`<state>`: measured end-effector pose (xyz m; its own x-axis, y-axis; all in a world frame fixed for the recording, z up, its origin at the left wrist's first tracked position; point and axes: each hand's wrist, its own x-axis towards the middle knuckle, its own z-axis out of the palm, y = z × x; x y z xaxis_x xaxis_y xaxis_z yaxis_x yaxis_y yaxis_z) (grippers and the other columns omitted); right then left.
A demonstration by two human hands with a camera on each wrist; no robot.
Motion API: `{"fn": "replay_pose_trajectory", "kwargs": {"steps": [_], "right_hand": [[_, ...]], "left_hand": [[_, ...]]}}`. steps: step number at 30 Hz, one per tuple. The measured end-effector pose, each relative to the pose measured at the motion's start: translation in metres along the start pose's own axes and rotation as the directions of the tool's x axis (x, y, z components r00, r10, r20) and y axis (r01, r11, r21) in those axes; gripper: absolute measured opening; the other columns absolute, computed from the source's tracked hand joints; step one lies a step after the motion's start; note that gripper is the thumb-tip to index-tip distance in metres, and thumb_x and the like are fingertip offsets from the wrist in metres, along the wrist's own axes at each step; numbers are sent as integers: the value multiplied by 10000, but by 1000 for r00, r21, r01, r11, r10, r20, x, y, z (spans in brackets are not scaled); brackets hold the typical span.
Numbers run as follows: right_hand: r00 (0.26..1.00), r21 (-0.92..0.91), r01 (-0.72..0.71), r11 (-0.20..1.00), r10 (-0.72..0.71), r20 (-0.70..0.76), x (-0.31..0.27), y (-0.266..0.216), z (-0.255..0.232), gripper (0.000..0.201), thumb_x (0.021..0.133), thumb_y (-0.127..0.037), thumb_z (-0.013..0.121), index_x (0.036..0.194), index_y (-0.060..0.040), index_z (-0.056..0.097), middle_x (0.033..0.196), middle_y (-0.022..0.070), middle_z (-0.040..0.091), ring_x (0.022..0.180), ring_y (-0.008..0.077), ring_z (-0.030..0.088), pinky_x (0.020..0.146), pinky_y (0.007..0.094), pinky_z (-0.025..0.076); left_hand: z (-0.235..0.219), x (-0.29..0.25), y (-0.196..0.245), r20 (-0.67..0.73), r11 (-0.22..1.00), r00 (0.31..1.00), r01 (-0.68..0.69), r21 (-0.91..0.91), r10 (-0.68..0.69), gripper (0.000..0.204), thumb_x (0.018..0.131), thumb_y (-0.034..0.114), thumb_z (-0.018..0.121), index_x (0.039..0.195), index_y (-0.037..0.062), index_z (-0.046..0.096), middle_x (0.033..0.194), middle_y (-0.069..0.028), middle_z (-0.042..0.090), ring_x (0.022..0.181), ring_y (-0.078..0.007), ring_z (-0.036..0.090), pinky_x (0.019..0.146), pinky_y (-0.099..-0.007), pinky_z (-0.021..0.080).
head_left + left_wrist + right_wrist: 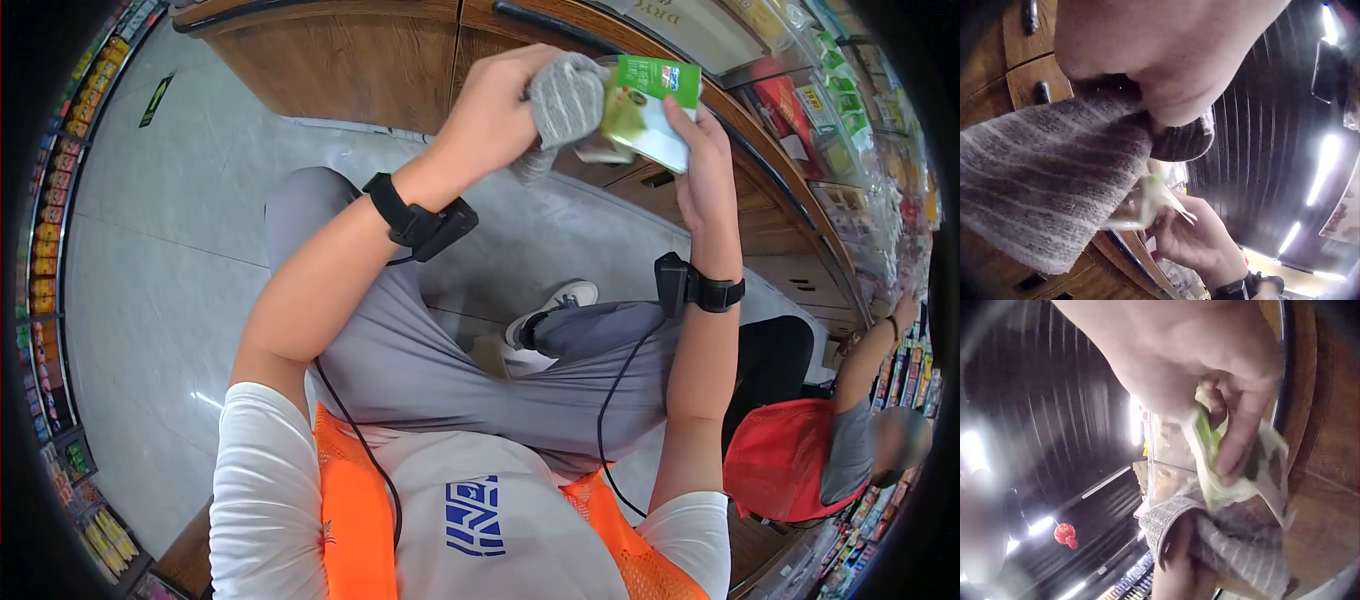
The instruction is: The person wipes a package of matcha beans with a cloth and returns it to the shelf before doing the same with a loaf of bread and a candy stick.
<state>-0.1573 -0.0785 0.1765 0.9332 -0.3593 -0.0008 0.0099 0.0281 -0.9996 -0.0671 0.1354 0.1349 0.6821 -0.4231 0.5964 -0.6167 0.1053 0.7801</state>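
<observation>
My left hand grips a grey striped cloth bunched at its fingers; in the left wrist view the cloth hangs down in a broad fold. Close beside it, my right hand pinches a green and white packet of snack-like goods between thumb and fingers. The packet's near edge overlaps the cloth's side in the head view. In the right wrist view, curled fingers of the right hand hold the crinkled packet just above the cloth.
Wooden drawers with dark handles stand in front of me. Clear bins of packaged goods line the upper right. Another person in a red vest reaches toward shelves at the right. Stocked shelves run along the far left.
</observation>
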Motion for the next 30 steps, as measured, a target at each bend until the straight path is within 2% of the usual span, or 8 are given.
{"fn": "replay_pose_trajectory", "kwargs": {"steps": [2,5,6,9,15,22,26,30], "right_hand": [[986,75,-113,991,102,134,2,6,-7,283,1049,-198,588,1209,34,614,1092,119,708,911,183,726,788,299,600],[982,292,-122,949,73,172,3,17,2,257,1053,-171,567,1197,39,603,1096,140,703,966,189,719,800,335,606],[980,364,-115,924,45,193,7,22,2,221,1052,-151,558,1175,27,606,1057,133,708,949,196,716,789,338,609],[984,425,-168,890,124,128,10,21,-1,198,1039,-154,573,1131,18,606,991,117,701,844,184,686,681,314,563],[967,423,-213,881,127,221,0,14,-4,158,1004,-156,602,1018,1,596,865,80,652,651,144,544,558,290,393],[967,385,-206,900,126,222,-13,20,16,153,1011,-154,586,978,-4,585,816,52,583,637,123,495,570,270,392],[972,320,-164,933,98,213,-20,19,26,170,1024,-173,585,987,-8,573,786,35,538,643,121,500,576,265,399],[974,356,-100,929,19,224,-20,12,26,162,1021,-156,591,1036,4,576,860,45,587,636,103,484,560,256,391]], "left_hand": [[8,-2,0,89,997,994,-59,-51,64,319,869,97,690,1169,-10,706,1145,-202,717,1058,-367,701,903,-395,544],[23,-8,9,128,980,975,-170,-100,182,371,905,114,702,1257,0,683,1270,-155,699,1151,-279,678,990,-353,516],[26,-8,7,148,961,949,-276,-27,277,412,902,102,705,1304,22,666,1308,-143,685,1215,-323,653,1035,-383,508],[30,-13,6,153,960,953,-273,54,263,451,875,42,694,1325,39,662,1332,-142,677,1259,-350,627,1062,-406,503],[16,-8,-6,166,953,960,-254,165,227,529,810,-30,691,1331,63,674,1310,-138,694,1212,-350,656,1027,-400,535],[16,-12,-1,160,864,902,-430,261,400,358,778,29,757,1134,21,719,1118,-125,748,1005,-314,727,860,-370,594],[14,-11,3,60,881,914,-402,251,401,294,786,19,761,1075,-6,712,991,-130,734,911,-316,719,815,-360,577],[14,-7,2,31,909,926,-376,183,377,315,804,40,770,1108,-20,710,1067,-156,730,961,-309,720,854,-344,566]]}}
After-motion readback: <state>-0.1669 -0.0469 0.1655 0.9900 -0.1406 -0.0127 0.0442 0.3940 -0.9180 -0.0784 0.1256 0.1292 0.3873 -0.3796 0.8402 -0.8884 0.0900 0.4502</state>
